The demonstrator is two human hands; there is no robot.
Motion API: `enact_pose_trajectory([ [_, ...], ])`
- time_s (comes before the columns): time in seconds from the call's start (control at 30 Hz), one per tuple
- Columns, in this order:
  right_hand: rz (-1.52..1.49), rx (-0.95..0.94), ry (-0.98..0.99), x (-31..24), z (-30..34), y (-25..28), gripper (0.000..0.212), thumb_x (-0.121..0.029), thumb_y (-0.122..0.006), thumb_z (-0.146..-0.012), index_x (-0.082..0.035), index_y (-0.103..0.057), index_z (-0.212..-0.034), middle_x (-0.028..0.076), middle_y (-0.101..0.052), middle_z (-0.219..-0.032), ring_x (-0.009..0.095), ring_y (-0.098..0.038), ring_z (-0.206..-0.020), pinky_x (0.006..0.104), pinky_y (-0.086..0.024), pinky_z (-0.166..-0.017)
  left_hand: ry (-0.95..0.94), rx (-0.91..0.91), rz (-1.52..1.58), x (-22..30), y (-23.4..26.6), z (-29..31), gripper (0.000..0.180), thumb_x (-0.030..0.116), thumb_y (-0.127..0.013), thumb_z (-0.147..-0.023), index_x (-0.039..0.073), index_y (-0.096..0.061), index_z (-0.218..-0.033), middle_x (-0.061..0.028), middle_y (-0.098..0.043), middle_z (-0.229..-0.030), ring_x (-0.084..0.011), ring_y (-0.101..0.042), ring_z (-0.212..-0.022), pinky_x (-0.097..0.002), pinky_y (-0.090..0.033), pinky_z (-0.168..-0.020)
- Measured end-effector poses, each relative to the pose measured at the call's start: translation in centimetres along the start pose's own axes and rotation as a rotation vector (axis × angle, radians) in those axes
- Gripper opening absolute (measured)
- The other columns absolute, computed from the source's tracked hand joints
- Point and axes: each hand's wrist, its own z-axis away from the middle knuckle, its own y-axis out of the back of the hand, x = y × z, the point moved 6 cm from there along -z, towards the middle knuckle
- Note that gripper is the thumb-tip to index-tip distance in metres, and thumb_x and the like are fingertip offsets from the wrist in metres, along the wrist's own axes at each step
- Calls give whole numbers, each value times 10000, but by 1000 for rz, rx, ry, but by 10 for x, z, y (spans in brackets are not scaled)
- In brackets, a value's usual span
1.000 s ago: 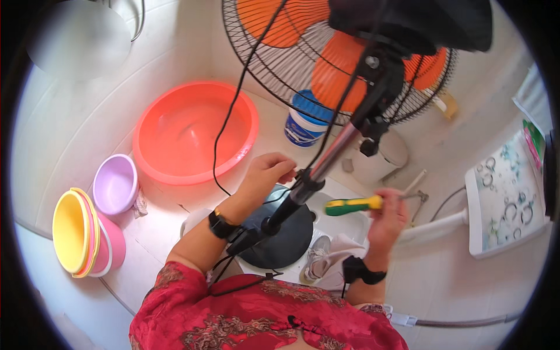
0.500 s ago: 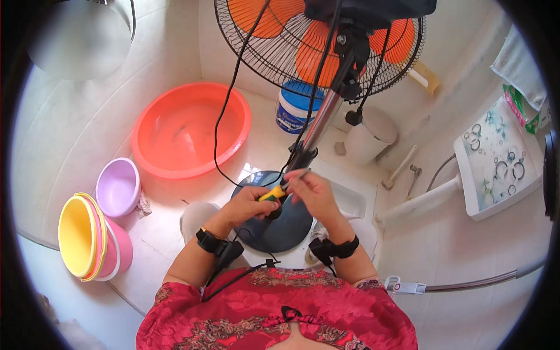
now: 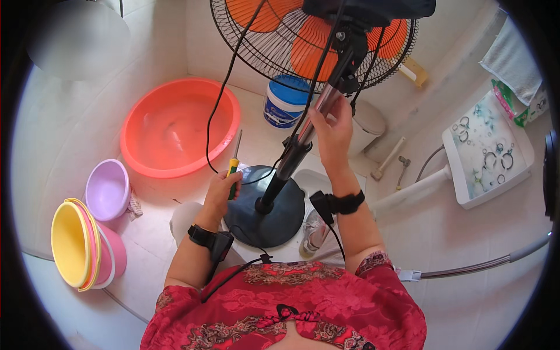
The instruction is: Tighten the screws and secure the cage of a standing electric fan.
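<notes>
I have a green-and-yellow screwdriver (image 3: 233,169) in my left hand (image 3: 219,191), grip closed round its handle, left of the fan's round base (image 3: 251,227). Its shaft points away from me, leaning slightly right. My right hand (image 3: 335,131) curls its grip against the slanting chrome pole (image 3: 307,132); how firmly, I cannot tell. Farther out, a yellow bucket (image 3: 71,248) nests in a pink bucket (image 3: 118,255), beside a lilac basin (image 3: 108,189). Whether the coral basin (image 3: 175,128) holds water is unclear. The cropped fan head (image 3: 315,52) partly hides a blue-and-white pail (image 3: 282,111).
</notes>
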Motion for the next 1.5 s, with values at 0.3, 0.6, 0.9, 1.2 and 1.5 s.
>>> enact_pose_trajectory([
  [0.3,-246,181,-390,22,-6,-25,218,-84,-665,-748,-16,-487,-854,17,-511,-651,81,-486,-503,213,-388,-436,3,-2,6,0,-4,-1,151,204,-578,-795,69,-530,-745,-6,-489,-580,-98,-451,-465,-220,-356,-428],
  [0.6,-243,131,-301,34,-23,-16,146,-65,-605,-761,-27,-465,-750,20,-482,-543,89,-449,-383,233,-354,-349,26,7,-4,-3,-7,0,149,196,-582,-792,71,-523,-737,-6,-486,-578,-101,-451,-460,-223,-352,-426],
  [0.9,-350,42,-370,40,-23,-14,147,-62,-660,-726,-46,-517,-754,-6,-505,-616,59,-459,-501,217,-372,-444,34,15,-9,-5,-7,3,166,192,-601,-782,77,-514,-700,-2,-478,-558,-97,-443,-447,-223,-338,-416],
  [1.2,-357,-7,-323,38,-17,-11,167,-74,-658,-741,-43,-511,-814,3,-511,-619,66,-480,-508,209,-388,-455,54,-7,-44,-12,-8,0,132,183,-584,-795,72,-531,-749,-10,-496,-589,-105,-460,-465,-221,-363,-428],
  [1.5,-534,-320,-478,59,1,-4,256,-222,-581,-823,-23,-513,-968,58,-564,-755,123,-550,-648,244,-440,-557,79,-35,-92,-18,-21,-7,135,181,-583,-794,74,-524,-736,-11,-494,-578,-107,-460,-449,-227,-363,-412],
])
